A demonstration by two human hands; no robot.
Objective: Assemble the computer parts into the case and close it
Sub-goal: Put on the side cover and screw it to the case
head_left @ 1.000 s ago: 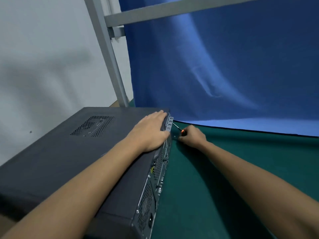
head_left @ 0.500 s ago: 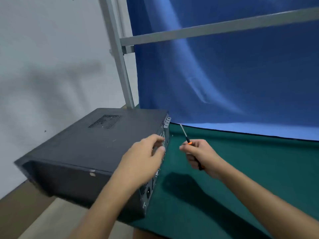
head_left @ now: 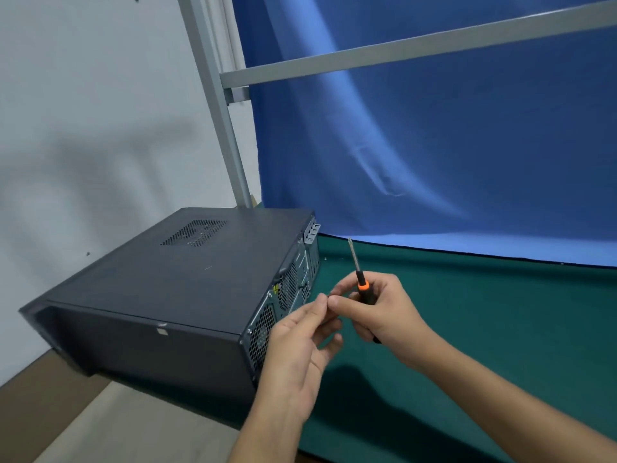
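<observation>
A black computer case [head_left: 187, 279] lies on its side at the left end of the green mat [head_left: 484, 322], its side panel on top and its rear panel with vents and slots facing right. My right hand [head_left: 387, 312] grips a screwdriver [head_left: 360, 279] with a black handle and orange collar, its shaft pointing up. My left hand [head_left: 297, 345] hovers in front of the rear panel. Its thumb and forefinger tips meet the right hand's fingertips. Whether something small sits between them is too small to tell.
A blue cloth [head_left: 434, 145] hangs behind the mat on a grey metal frame [head_left: 220, 105]. A tiny pale speck [head_left: 326, 259], perhaps a screw, lies on the mat beside the case's far corner. The case's left end overhangs the table edge above the floor [head_left: 117, 429].
My left hand left the case's top edge and came in front of the rear panel. My right hand lifted the screwdriver off the mat toward it. The view pulled back.
</observation>
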